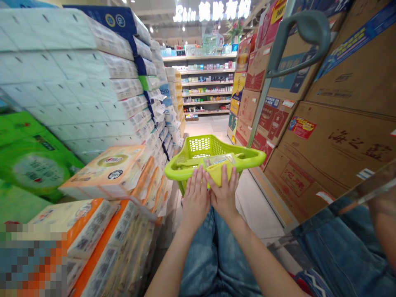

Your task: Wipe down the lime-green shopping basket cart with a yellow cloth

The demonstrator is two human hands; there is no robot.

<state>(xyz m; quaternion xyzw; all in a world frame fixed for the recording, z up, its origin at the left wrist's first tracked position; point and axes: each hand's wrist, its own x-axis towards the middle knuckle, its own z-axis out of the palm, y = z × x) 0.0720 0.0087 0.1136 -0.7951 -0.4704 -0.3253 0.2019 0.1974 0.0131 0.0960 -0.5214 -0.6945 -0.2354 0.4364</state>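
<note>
A lime-green shopping basket (256, 159) with perforated walls stands in front of my knees. My left hand (195, 200) lies against its near side, fingers straight and close together. My right hand (225, 200) is on a folded yellow cloth (217, 173) at the near rim, with the thumb on one side of it and the fingers on the other. Behind the cloth, a clear label holder (221, 159) sits on the rim. From the basket's right side a metal rod (259, 111) rises to a grey pull handle (298, 43).
Tall stacks of tissue packs (55, 62) line the left, with orange-and-white packs (108, 165) lower down. Cardboard cartons (343, 136) are piled along the right. A mirror-like panel (340, 231) stands at lower right. Shelves (207, 82) close off the aisle's far end.
</note>
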